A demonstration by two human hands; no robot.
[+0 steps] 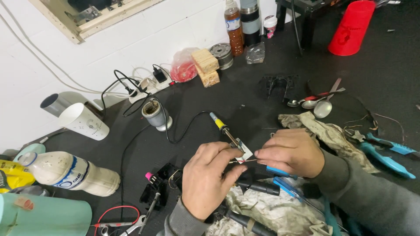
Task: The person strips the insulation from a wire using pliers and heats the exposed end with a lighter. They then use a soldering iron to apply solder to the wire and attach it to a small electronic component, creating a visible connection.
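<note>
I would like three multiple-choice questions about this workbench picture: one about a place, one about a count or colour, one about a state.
1. Where does the yellow-handled soldering iron lie?
A. just above the two hands
B. inside the red plastic cone
C. on the white bottle

2. How many metal spoons lie beyond the right hand?
A. none
B. three
C. seven

3. How is the large white plastic bottle at the left positioned?
A. standing upright
B. lying on its side
C. hanging on the wall

Answers:
1 A, its tip points down to a small white piece between the left hand and the right hand.
2 B, three spoon bowls show together.
3 B, its length rests along the black table.
</note>
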